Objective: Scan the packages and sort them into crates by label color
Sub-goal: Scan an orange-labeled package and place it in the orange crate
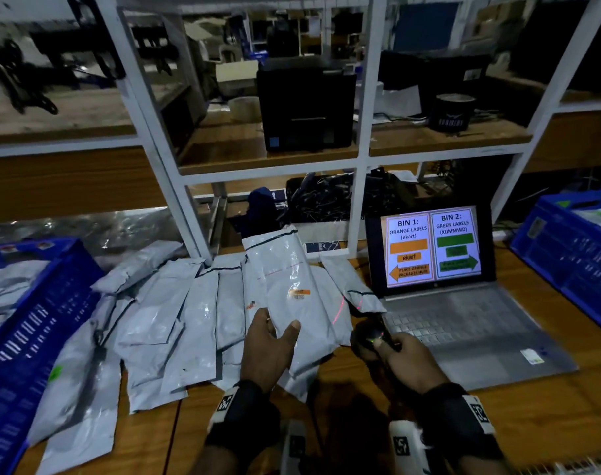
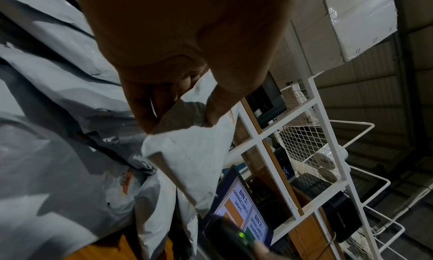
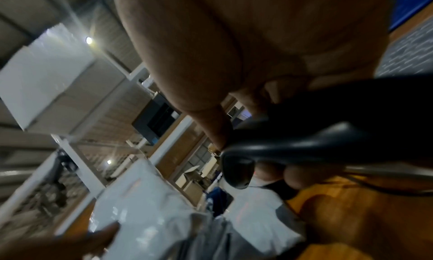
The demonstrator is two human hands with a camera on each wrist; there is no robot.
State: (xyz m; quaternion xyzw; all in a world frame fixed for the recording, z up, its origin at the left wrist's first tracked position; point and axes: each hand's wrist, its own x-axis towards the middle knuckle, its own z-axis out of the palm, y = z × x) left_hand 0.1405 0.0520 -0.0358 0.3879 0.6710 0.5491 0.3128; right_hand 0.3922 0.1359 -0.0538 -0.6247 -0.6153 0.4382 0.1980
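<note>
Beside the held package (image 1: 285, 289), a laptop (image 1: 463, 323) flanks loose packages (image 1: 175, 313).

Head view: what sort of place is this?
Likely a parcel sorting station in a warehouse: grey mailers heaped on a table, blue crates either side, a laptop showing bin rules, a scanner in the right hand.

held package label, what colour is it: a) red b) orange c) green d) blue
b, the label on the package that the left hand holds up is orange, matching the bin 1 panel on the laptop screen.
</note>
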